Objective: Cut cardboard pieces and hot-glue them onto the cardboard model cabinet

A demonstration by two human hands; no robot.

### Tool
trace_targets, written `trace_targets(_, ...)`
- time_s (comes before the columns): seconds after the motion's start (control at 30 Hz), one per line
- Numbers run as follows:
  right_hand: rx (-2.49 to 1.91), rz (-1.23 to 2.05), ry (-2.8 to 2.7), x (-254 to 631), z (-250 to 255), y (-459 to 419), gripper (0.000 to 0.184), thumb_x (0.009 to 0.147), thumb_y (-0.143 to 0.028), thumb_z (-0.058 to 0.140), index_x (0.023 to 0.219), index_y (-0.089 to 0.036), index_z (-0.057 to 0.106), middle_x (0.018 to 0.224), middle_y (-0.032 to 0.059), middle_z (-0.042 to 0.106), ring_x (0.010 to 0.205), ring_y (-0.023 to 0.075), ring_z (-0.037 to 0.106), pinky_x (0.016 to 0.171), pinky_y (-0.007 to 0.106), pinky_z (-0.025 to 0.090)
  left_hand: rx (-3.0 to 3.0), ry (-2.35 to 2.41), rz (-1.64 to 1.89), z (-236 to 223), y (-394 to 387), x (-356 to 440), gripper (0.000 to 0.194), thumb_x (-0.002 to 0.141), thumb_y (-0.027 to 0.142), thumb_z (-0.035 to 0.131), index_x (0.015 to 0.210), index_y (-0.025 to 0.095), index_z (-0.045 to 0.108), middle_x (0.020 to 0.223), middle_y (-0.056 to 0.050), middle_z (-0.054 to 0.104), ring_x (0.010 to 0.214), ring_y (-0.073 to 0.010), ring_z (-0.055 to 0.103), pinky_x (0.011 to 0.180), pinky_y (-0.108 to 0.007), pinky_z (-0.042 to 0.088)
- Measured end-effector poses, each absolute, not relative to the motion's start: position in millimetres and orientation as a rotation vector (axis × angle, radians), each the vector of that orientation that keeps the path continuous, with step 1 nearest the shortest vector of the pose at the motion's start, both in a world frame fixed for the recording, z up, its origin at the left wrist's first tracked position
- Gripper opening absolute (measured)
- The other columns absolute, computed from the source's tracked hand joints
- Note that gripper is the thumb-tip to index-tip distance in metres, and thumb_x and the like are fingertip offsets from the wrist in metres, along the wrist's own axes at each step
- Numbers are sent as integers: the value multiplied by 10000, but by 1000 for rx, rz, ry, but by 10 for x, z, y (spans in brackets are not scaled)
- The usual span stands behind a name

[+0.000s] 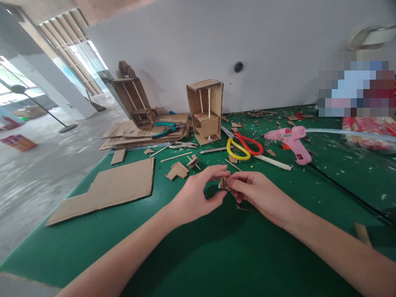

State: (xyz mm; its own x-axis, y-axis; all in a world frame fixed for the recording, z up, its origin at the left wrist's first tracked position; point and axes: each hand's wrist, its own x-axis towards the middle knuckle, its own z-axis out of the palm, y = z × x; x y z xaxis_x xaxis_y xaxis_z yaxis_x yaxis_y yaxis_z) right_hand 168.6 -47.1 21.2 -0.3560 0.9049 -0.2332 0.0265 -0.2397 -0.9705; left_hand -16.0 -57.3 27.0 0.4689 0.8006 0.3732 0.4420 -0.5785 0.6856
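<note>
Between the fingers of my right hand (258, 189) is a small folded scrap of cardboard (223, 183), pinched at its right side. My left hand (199, 192) is curved around the scrap from the left, thumb and fingers apart; whether a fingertip touches it is hard to see. Just beyond lie a small cardboard piece with sticks through it (193, 161) and an L-shaped cardboard piece (177, 170). Scissors (244, 144) with one yellow and one red handle rest farther back, beside a white stick (274, 162) and a slim cutter (216, 150).
A pink glue gun (292, 140) with its black cable lies at right. An upright cardboard box frame (204, 109) stands near the wall. Stacked cardboard (123, 135), a second cardboard structure (131, 97) and teal pliers (167, 129) are back left. A large cardboard sheet (114, 185) lies left.
</note>
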Motion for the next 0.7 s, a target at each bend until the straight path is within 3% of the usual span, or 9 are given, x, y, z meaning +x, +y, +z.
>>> trace_targets(0.13,-1198,1670,-1350,1660,222,-456,179,785,-342,634,757,-167,663,689,-3,570,558,81,476,528,235,393,2249,1069,949,252,-558,-157,380,812,141,573,1184,208,536,1121,-42,672,1007,-152,639,904,-279,516)
trace_targets(0.27,-1308,1595,-1515,1699,253,-445,270,840,-427,544,756,-182,623,721,14,578,549,94,514,525,254,410,2206,1065,966,223,-543,-156,400,806,121,565,1195,200,519,1112,-42,673,1005,-145,639,904,-273,514)
trace_targets(0.33,-1473,1339,-1876,1792,337,-463,327,847,-488,512,718,-202,606,685,24,582,517,118,513,488,277,374,2181,1078,967,201,-528,-159,423,808,114,556,1218,199,493,1121,-48,672,1011,-149,638,914,-290,511)
trace_targets(0.47,-2047,264,-2427,2138,641,-520,476,778,-605,532,501,-221,491,532,67,529,431,170,442,439,329,266,2235,1124,775,175,-503,-165,434,795,121,576,1216,205,512,1152,-57,665,1057,-181,622,944,-352,495)
trace_targets(0.6,-2399,248,-2401,2578,835,-409,557,781,-711,421,539,-221,531,650,120,599,518,237,546,510,380,358,2348,1158,565,238,-514,-182,400,783,160,610,1177,212,565,1220,-68,633,1158,-240,557,1012,-453,430)
trace_targets(0.7,-2576,221,-2254,2884,775,-173,606,753,-766,382,542,-214,516,728,155,612,638,278,592,587,396,407,2404,1098,529,332,-529,-212,456,762,173,638,1206,225,552,1292,-68,583,1231,-248,492,1046,-457,393)
